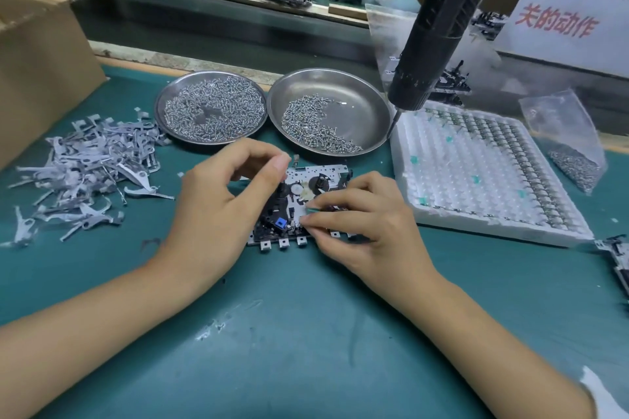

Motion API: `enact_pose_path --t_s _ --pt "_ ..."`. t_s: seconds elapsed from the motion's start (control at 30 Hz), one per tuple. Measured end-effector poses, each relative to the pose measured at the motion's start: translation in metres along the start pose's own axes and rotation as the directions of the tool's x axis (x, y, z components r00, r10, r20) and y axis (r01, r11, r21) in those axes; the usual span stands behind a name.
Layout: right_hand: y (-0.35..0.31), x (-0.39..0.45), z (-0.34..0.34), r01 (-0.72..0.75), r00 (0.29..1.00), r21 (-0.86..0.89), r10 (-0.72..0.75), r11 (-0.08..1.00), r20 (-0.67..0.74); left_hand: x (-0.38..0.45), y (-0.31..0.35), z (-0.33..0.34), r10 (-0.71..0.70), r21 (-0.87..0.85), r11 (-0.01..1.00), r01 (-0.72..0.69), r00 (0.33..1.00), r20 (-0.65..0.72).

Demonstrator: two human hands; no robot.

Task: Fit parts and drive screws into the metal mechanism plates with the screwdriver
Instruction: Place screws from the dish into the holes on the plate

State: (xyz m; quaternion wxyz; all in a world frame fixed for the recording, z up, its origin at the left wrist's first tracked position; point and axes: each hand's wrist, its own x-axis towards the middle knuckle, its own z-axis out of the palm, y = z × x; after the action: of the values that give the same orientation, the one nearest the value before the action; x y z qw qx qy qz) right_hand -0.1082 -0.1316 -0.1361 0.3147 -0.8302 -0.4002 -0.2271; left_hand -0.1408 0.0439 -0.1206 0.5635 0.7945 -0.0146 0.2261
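A metal mechanism plate (308, 180) with black parts, a white gear and a blue piece lies on the green mat at centre. My left hand (218, 201) rests at its left edge, fingers curled above it, and whether they hold anything cannot be told. My right hand (364, 224) pinches a small green-tipped part (312, 210) against the plate's right side. The black electric screwdriver (435, 31) hangs untouched above the right side, its bit pointing down beside the right dish.
Two steel dishes of screws (211, 109) (357, 102) stand behind the plate. A pile of grey metal levers (92, 170) lies left, a cardboard box (41, 54) beyond. A white foam tray of small parts (483, 173) and a bag of screws (575, 160) sit right.
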Motion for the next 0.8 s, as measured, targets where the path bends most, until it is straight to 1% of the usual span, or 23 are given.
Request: enact_pose_path --t_s 0.13,0.27,0.37,0.43,0.47,0.53,0.6,0.7,0.8 --pt "0.001 0.000 0.001 0.037 0.999 -0.023 -0.037 0.999 -0.004 -0.004 0.005 0.001 0.020 0.048 0.999 -0.020 1.000 0.011" --pt "0.000 -0.001 0.001 0.029 1.000 -0.024 -0.029 0.999 0.001 -0.004 0.008 0.001 0.009 0.029 1.000 -0.009 1.000 0.015" --pt "-0.001 -0.001 0.000 0.020 0.999 -0.018 -0.020 1.000 0.028 -0.003 0.008 -0.002 0.028 0.063 0.998 -0.031 0.998 0.048" --pt "-0.003 0.000 -0.001 -0.008 0.999 0.020 0.007 1.000 0.047 -0.005 0.009 -0.002 0.088 0.125 0.987 -0.103 0.989 0.122" --pt "-0.003 0.000 -0.002 -0.031 0.998 0.046 0.028 0.998 0.053 -0.006 0.010 -0.002 0.120 0.183 0.971 -0.151 0.978 0.168" --pt "-0.005 0.000 -0.003 -0.106 0.993 0.106 0.100 0.989 0.064 -0.011 0.008 0.000 0.152 0.339 0.910 -0.241 0.951 0.269" --pt "-0.005 0.000 -0.004 -0.185 0.981 0.162 0.174 0.969 0.080 -0.014 0.006 0.003 0.136 0.450 0.846 -0.285 0.932 0.335" --pt "-0.007 0.001 -0.003 -0.188 0.981 0.179 0.178 0.966 0.072 -0.015 0.005 0.004 0.123 0.496 0.814 -0.302 0.925 0.360" --pt "-0.008 -0.001 -0.002 -0.182 0.983 0.196 0.174 0.964 0.062 -0.014 0.004 0.004 0.135 0.460 0.840 -0.287 0.933 0.335"
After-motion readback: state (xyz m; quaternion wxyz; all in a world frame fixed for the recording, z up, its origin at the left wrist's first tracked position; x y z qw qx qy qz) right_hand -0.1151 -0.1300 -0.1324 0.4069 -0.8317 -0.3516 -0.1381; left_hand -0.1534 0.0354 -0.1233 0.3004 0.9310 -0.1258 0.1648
